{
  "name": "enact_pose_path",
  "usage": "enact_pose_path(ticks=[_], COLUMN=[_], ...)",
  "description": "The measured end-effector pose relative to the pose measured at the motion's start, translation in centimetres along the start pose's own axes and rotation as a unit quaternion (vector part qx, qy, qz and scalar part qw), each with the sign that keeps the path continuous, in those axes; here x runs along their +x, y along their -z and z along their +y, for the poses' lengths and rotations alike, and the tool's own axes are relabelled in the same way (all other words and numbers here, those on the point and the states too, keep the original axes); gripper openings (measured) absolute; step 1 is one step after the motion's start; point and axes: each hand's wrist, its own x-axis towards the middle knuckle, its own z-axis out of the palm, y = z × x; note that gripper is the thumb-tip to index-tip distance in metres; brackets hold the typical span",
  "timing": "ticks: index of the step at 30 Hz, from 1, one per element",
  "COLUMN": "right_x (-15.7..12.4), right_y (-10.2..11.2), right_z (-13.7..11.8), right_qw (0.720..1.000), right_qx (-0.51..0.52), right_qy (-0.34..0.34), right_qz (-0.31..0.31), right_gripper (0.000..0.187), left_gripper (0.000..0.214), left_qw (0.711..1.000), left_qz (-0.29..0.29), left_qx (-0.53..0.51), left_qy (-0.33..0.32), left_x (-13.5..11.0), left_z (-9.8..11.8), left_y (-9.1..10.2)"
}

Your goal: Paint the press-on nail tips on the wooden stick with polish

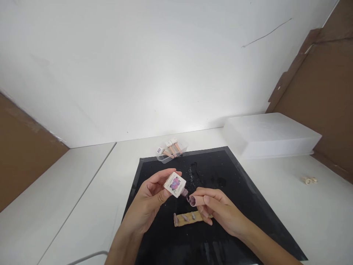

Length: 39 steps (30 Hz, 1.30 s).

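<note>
My left hand (147, 202) grips a square white nail polish bottle (175, 184) with a purple flower label. The bottle is tilted, its purplish neck pointing down to the right. In my right hand (224, 211) is the pink nail polish cap (199, 200), its open end facing the neck. A dark purplish brush stem shows between cap and neck; whether its tip is still inside the neck I cannot tell. Below both hands lies a tan strip (198, 220) bearing several purplish-grey nail tips. My right fingers hide its right end.
A black mat (162, 239) with smudges covers the white table (91, 191). Behind it, a clear tray (165, 160) holds several pink-capped bottles. At the right stand a translucent white bin (278, 136) and small cream-coloured pieces (306, 180). A grey cable (91, 254) lies front left.
</note>
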Motion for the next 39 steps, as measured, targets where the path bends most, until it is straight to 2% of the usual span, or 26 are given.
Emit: enact_pose_path(ticks=[5, 11, 17, 20, 31, 39], right_x=[0.0, 0.0, 0.0, -0.1, -0.1, -0.1], right_y=[0.0, 0.3, 0.5, 0.5, 0.9, 1.0], right_z=[-0.3, 0.1, 0.5, 0.6, 0.9, 0.9], right_qw=[0.999, 0.996, 0.991, 0.99, 0.987, 0.984], right_qx=[0.015, -0.036, -0.083, -0.085, -0.1, -0.111], right_qy=[-0.003, 0.028, 0.061, 0.069, 0.106, 0.132], right_qz=[0.033, 0.074, 0.089, 0.093, 0.063, 0.042], right_gripper=[0.027, 0.03, 0.029, 0.028, 0.03, 0.028], left_gripper=[0.036, 0.028, 0.03, 0.031, 0.031, 0.032], left_qw=[1.0, 0.999, 0.999, 0.999, 0.999, 0.999], left_qz=[0.002, -0.017, 0.034, 0.03, 0.019, 0.033], left_qx=[-0.021, -0.032, 0.01, 0.022, 0.025, 0.033], left_qy=[0.008, -0.016, -0.017, -0.018, -0.034, -0.017], left_x=[0.0, 0.1, 0.1, 0.1, 0.3, 0.2], left_z=[-0.2, -0.2, -0.2, -0.3, -0.5, 0.1], left_y=[0.2, 0.1, 0.1, 0.1, -0.1, -0.5])
